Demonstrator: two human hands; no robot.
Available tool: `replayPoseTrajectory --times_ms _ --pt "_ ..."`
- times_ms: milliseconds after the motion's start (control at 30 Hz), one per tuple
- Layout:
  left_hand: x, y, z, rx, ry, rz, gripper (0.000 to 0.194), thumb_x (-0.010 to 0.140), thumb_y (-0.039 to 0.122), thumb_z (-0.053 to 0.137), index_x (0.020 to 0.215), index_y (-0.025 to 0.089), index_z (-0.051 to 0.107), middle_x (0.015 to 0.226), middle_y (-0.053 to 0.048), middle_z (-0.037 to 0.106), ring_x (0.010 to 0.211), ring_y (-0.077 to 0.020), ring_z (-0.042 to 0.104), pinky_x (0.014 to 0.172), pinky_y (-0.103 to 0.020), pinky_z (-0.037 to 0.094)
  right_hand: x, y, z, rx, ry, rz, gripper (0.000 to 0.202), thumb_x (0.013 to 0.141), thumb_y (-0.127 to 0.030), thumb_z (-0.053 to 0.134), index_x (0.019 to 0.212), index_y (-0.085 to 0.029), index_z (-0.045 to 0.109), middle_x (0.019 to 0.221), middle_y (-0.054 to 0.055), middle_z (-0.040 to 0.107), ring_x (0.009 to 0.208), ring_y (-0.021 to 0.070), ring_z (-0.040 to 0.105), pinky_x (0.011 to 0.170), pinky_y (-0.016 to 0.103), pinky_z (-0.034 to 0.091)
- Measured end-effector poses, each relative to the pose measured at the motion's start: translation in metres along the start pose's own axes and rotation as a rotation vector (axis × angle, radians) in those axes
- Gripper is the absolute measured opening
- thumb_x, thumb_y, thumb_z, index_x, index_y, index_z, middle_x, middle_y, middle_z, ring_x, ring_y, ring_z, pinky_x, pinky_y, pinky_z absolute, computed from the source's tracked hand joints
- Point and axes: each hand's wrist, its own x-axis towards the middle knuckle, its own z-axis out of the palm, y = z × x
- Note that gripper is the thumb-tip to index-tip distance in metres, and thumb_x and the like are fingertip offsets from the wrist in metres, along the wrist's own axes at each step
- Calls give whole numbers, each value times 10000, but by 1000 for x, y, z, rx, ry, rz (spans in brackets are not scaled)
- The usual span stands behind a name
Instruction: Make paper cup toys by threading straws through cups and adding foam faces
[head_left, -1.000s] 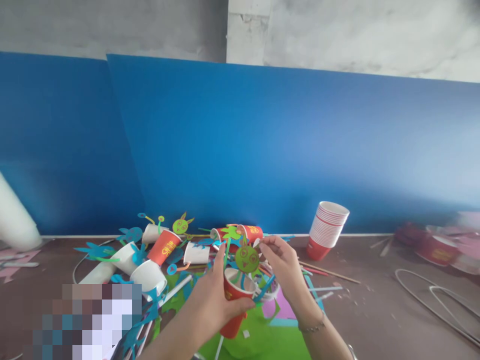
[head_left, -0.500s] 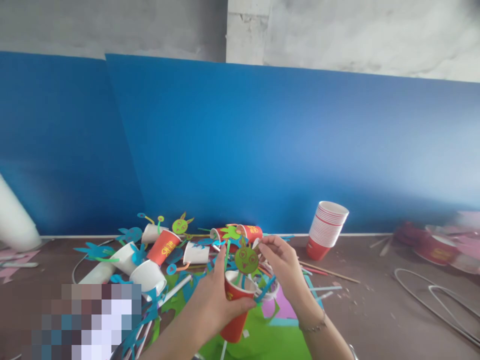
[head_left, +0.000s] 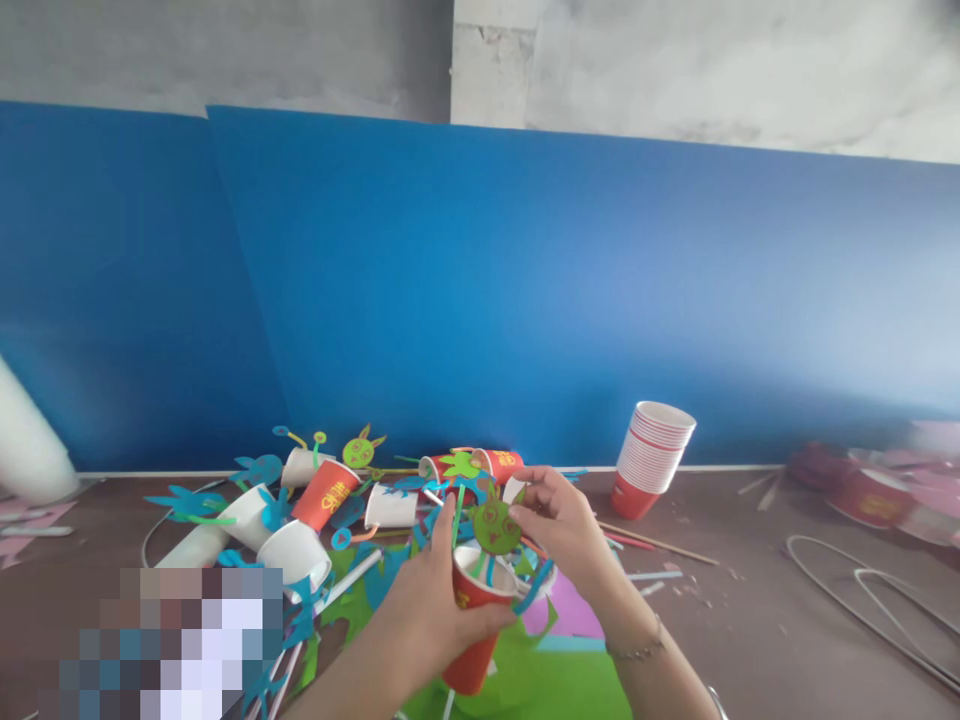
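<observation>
My left hand [head_left: 439,605] is wrapped around a red paper cup [head_left: 474,658], which stands tilted with its white mouth toward me. A green round paper face [head_left: 496,527] with pointed ears rises above the cup's rim. Green and blue straws [head_left: 534,588] stick out of the cup. With thumb and forefinger, my right hand [head_left: 556,522] pinches a small white piece [head_left: 513,491] at the right edge of the face; whether it is paper or tape I cannot tell. That thumb touches or nearly touches the face.
Behind my hands lie decorated paper cups [head_left: 327,495] with blue cutouts and straws. A stack of paper cups [head_left: 654,460] leans at the right. Green paper sheets [head_left: 555,680] lie under the cup. Thin sticks [head_left: 664,543] and a looped cable [head_left: 855,590] lie further right.
The green face has leaned slightly right and down. My right thumb has come closer to its edge, and more of the white piece shows. The cup sits slightly lower.
</observation>
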Motion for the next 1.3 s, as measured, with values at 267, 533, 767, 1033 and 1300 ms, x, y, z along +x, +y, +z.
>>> replayPoseTrajectory --times_ms 267,533,767,1033,1300 --pt "4 -14 7 -182 84 108 1242 538 347 867 1535 174 147 1006 -116 743 934 -350 666 781 -345 457 7 4 -6 155 76 54 413 649 -295 721 1001 -196 529 567 -78 576 490 109 498 497 234 375" --pt "5 -20 25 -685 62 99 1234 567 195 844 1531 217 74 1241 -161 646 1042 -332 650 854 -413 531 0 -17 -5 225 36 104 502 682 -575 714 952 -163 619 724 46 706 614 169 614 592 294 480" --pt "-3 -37 17 -883 171 23 1033 610 303 835 1473 254 270 1177 -135 677 946 -285 682 779 -365 564 2 -7 -2 -131 -137 56 437 908 -505 360 1041 -165 600 1023 107 709 824 185 652 666 285 512" --pt "-6 -79 6 -1017 241 14 776 477 430 900 1169 207 629 1038 -93 726 922 -270 674 778 -325 528 -38 0 28 -581 -553 48 176 661 -115 532 666 -178 697 646 33 699 675 186 644 640 270 451" --pt "-4 -90 6 -1051 224 52 746 538 586 837 1130 188 617 1027 -119 714 994 -305 663 836 -347 510 -105 26 55 -1003 -729 -43 339 659 -211 666 996 -231 699 979 66 742 845 244 685 648 247 477"
